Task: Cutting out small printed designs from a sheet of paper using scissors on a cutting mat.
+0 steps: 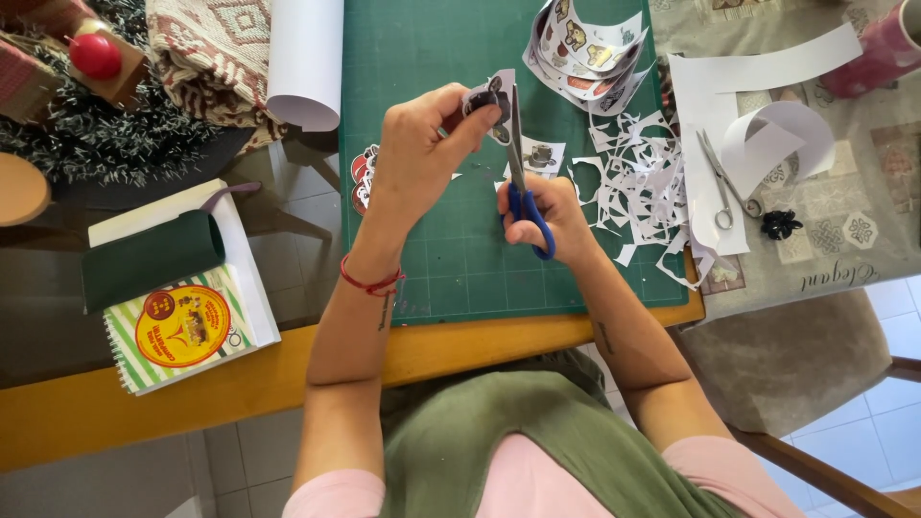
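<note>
Both arms are bare all the way up, with short pink sleeves just peeking in at the bottom edge, and there's an olive green apron-type layer (pixel 499 432) over the pink top. The left wrist has a thin red string bracelet (pixel 371 281) wrapped around it, and right below that there's a small dark tattoo (pixel 387 312) running along the inner forearm. The right forearm has a little dark tattoo mark (pixel 606 338) too, too small to make out, and the hands themselves are bare as far as I can tell.
</note>
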